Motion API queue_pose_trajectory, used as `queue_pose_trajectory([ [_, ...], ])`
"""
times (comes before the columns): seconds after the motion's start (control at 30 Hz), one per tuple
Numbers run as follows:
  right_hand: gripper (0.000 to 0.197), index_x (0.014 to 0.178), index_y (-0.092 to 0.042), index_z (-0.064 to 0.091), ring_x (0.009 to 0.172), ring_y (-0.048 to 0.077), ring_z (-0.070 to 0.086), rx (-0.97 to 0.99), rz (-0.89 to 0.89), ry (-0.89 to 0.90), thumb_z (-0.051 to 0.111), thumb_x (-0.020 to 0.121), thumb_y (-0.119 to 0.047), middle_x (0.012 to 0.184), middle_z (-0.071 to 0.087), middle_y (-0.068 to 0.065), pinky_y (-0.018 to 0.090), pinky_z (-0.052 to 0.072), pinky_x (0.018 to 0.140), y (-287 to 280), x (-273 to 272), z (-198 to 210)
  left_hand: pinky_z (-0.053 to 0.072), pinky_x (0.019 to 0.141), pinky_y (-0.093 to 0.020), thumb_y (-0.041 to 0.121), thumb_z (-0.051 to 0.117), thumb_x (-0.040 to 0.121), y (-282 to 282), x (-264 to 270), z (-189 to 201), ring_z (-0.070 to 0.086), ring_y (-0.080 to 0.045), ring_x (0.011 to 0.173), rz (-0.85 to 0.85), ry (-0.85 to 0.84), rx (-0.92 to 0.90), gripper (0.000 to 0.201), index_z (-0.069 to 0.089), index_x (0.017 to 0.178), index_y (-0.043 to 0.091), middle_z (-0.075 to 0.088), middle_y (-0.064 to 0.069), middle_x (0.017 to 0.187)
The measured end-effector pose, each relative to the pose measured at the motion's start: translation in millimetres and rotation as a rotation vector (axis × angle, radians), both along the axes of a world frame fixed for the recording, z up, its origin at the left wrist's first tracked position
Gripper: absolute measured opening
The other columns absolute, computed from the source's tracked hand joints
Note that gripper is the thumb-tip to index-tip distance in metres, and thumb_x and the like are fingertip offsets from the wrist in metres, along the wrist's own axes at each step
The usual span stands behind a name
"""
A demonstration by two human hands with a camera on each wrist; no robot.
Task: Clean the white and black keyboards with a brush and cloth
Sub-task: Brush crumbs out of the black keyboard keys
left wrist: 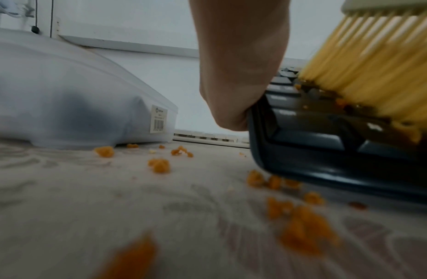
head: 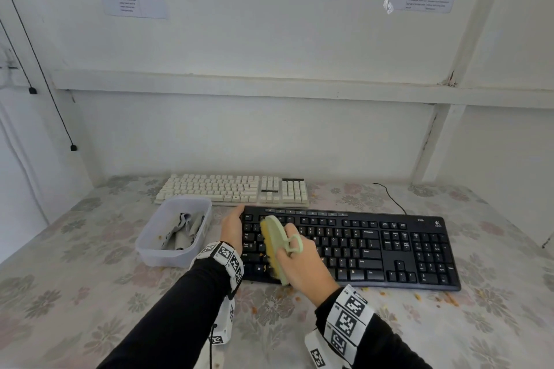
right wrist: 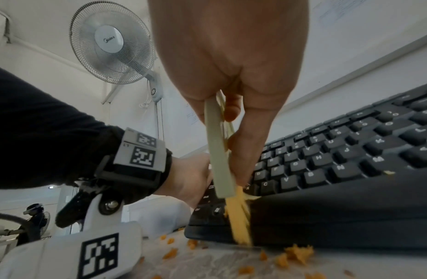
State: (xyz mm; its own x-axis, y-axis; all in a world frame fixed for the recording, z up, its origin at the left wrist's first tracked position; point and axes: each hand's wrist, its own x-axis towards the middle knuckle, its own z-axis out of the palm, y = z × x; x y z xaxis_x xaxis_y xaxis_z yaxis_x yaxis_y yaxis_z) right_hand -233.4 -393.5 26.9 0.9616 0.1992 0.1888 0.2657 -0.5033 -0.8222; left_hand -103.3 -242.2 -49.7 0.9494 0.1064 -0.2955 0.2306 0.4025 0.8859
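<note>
Right hand [head: 295, 260] grips brush [head: 277, 246] on black keyboard [head: 389, 249]; left hand [head: 233, 229] grasps its end. Only wrist views resolve crumbs [left wrist: 159, 165]. Tub [head: 168, 249] contains cloth [head: 184, 229].

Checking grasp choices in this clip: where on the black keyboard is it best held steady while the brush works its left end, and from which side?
Judging by its pose, at the left short edge, from the left. The black keyboard lies flat and long, the brush in the right hand covers the left keys, and the left hand braces that edge, clear of the bristles. The front edge has orange crumbs along it.
</note>
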Motion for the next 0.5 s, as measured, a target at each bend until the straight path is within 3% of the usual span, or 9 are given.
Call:
queue_pose_trajectory([
  [0.1, 0.026, 0.071, -0.023, 0.032, 0.046, 0.006, 0.032, -0.012, -0.033, 0.024, 0.044, 0.091, -0.011, 0.061, 0.039, -0.004, 0.014, 0.029, 0.042, 1.2, -6.9, -1.1, 0.048, 0.096, -0.05, 0.038, 0.045, 0.097, -0.4, -0.5, 0.1, 0.064, -0.038, 0.104, -0.012, 0.023, -0.013, 0.048, 0.063, 0.122, 0.002, 0.066, -0.023, 0.115],
  [0.23, 0.015, 0.08, -0.014, 0.039, 0.051, 0.007, 0.039, 0.096, -0.087, -0.078, 0.045, 0.092, -0.007, 0.067, 0.045, -0.001, 0.014, 0.034, 0.043, 9.0, 2.8, 3.5, 0.053, 0.079, -0.043, 0.042, 0.048, 0.094, -0.4, -3.4, 1.4, 0.065, -0.032, 0.085, -0.036, 0.049, -0.078, 0.047, 0.066, 0.117, 0.005, 0.066, -0.018, 0.098],
  [0.33, 0.022, 0.077, -0.02, 0.038, 0.055, 0.007, 0.039, 0.124, -0.093, -0.151, 0.046, 0.093, -0.007, 0.07, 0.045, -0.001, 0.014, 0.035, 0.046, 17.7, 11.1, 4.4, 0.052, 0.075, -0.037, 0.039, 0.046, 0.096, 0.9, -3.3, 1.6, 0.065, -0.028, 0.076, -0.04, 0.037, -0.09, 0.043, 0.069, 0.106, 0.004, 0.067, -0.013, 0.089],
  [0.4, 0.027, 0.074, -0.024, 0.035, 0.054, 0.007, 0.038, 0.092, -0.082, -0.117, 0.045, 0.092, -0.007, 0.069, 0.044, -0.002, 0.013, 0.034, 0.047, 20.6, 12.0, 2.2, 0.051, 0.072, -0.035, 0.039, 0.043, 0.098, -0.2, -4.9, 3.0, 0.064, -0.026, 0.074, -0.066, 0.035, -0.095, 0.042, 0.07, 0.094, 0.007, 0.068, -0.011, 0.081],
  [0.5, 0.016, 0.081, -0.018, 0.038, 0.051, 0.008, 0.039, 0.047, -0.061, -0.001, 0.042, 0.09, -0.006, 0.067, 0.045, -0.002, 0.017, 0.035, 0.046, 22.4, 6.6, -4.8, 0.05, 0.07, -0.034, 0.039, 0.044, 0.098, -1.4, -7.4, 6.2, 0.063, -0.027, 0.072, -0.07, 0.045, -0.078, 0.04, 0.069, 0.092, 0.008, 0.066, -0.012, 0.081],
])
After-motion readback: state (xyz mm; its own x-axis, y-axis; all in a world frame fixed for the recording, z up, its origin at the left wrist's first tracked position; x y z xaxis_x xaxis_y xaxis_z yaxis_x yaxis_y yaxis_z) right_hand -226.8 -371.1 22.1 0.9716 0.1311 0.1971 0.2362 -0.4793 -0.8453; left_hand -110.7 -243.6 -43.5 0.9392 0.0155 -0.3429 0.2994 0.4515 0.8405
